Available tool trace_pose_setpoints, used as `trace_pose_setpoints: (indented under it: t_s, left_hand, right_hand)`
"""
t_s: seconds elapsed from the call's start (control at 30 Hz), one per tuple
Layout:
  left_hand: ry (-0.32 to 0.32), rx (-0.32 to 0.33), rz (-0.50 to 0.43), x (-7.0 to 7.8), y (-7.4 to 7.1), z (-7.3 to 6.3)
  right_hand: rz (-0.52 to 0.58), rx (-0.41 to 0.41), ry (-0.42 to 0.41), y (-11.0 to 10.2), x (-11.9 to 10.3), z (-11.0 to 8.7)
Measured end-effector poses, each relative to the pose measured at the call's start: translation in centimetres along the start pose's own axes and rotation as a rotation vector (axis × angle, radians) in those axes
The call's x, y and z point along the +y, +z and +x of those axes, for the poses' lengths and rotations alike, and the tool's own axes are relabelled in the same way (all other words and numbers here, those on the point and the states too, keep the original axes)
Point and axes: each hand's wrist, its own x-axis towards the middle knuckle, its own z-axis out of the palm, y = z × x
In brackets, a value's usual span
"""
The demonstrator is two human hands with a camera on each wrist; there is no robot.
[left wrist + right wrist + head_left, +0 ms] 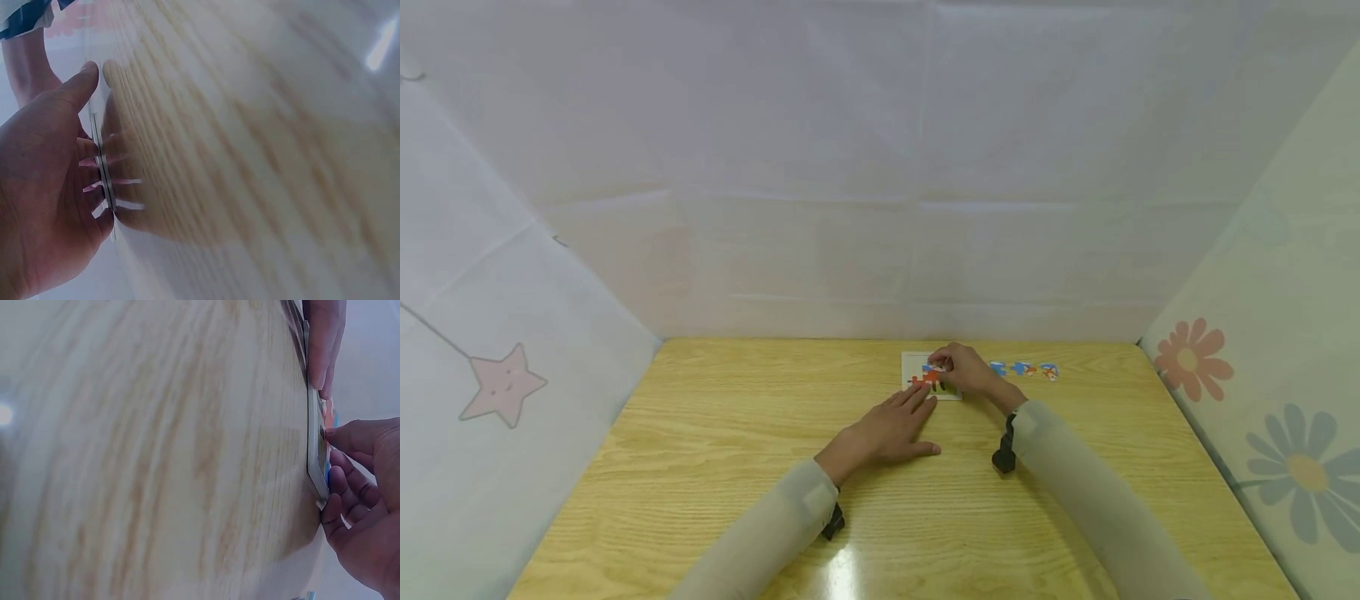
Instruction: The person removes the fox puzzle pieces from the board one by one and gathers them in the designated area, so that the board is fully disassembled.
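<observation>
A small white puzzle board (905, 367) lies near the back of the wooden table, with red and blue jigsaw pieces (931, 377) in its frame. My left hand (887, 427) rests its outstretched fingers on the board's near edge, thumb spread to the side over the table. In the left wrist view, the fingers of the left hand (47, 169) reach over the thin board edge. My right hand (967, 369) curls over the board's right side, thumb and fingertips pinching a puzzle piece largely hidden by them. The right wrist view shows the right hand's thumb (350, 434) low on the picture.
Several loose blue, white and orange pieces (1022, 368) lie in a row on the table to the right of the board. A white cloth wall (820, 250) stands behind the table (737, 442), with printed cloth on both sides. Each wrist wears a dark camera strap (1004, 454).
</observation>
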Motion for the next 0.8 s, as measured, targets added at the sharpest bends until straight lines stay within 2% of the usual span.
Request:
trace_pose_setpoints:
  t_s: [0.53, 0.8]
  left_hand:
    - [0.001, -0.002, 0.024, 0.08, 0.05, 0.15]
    - [-0.003, -0.004, 0.019, 0.16, -0.05, 0.03]
  right_hand:
    - [0.037, 0.07, -0.007, -0.02, -0.13, -0.46]
    - [0.08, 0.074, -0.017, 0.04, -0.28, -0.66]
